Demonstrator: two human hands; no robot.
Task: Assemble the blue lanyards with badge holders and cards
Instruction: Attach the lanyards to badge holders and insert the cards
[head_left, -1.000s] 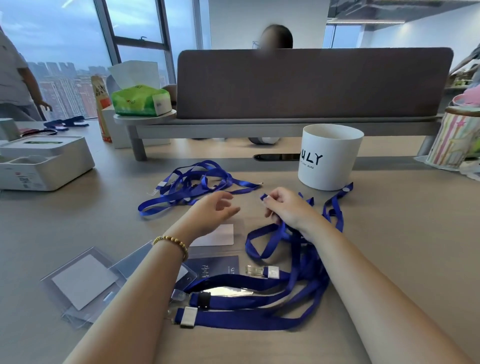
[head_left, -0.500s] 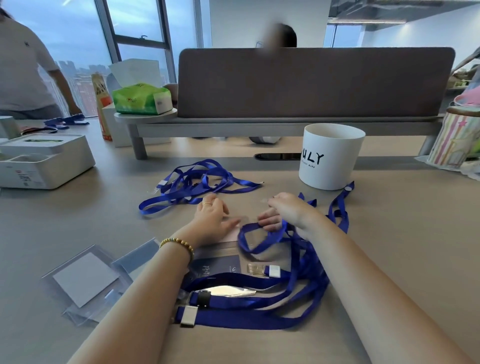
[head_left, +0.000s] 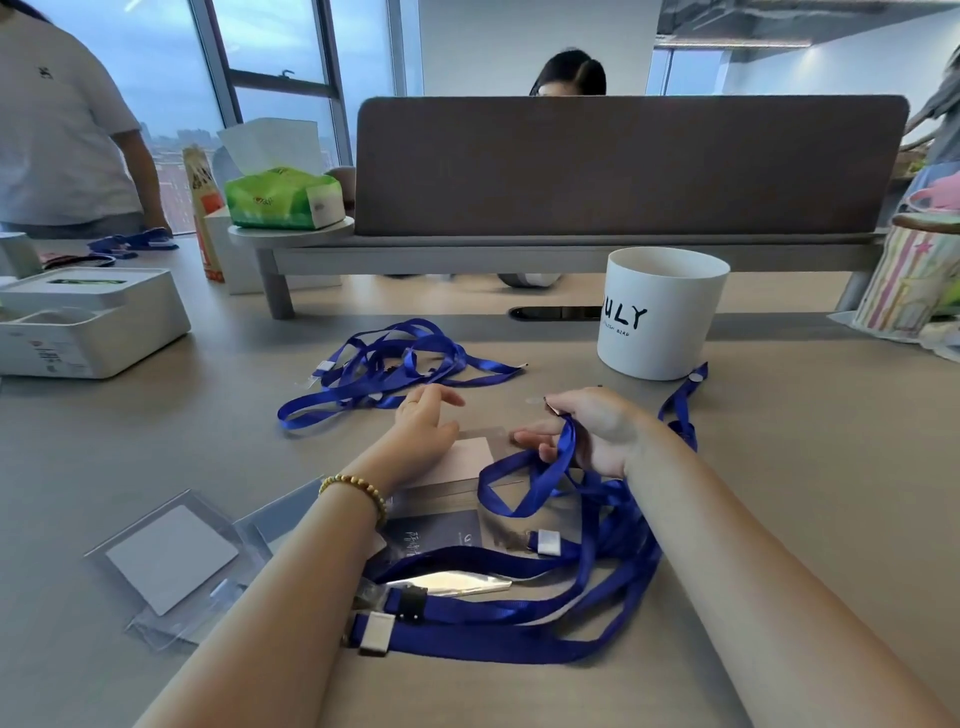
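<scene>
My right hand (head_left: 592, 431) pinches a loop of blue lanyard (head_left: 524, 483) just above a clear badge holder with a pale card (head_left: 467, 457) inside it. My left hand (head_left: 423, 426) rests on the left part of that holder, fingers relaxed. Below lies a tangle of several blue lanyards (head_left: 493, 618) with clips, over a dark card (head_left: 431, 538). Another bunch of blue lanyards (head_left: 395, 364) lies beyond my left hand. More clear holders with a white card (head_left: 171, 556) lie at the left.
A white cup (head_left: 660, 312) stands right of centre, a white box (head_left: 88, 322) at the far left. A desk divider (head_left: 623, 166) and shelf with a green tissue pack (head_left: 283, 195) run across the back. A person stands at the left; another sits behind the divider.
My left hand came down from above the table onto the badge holder. My right hand dropped toward the holder with the lanyard loop, then drew slightly right. The person at the left stepped closer.
</scene>
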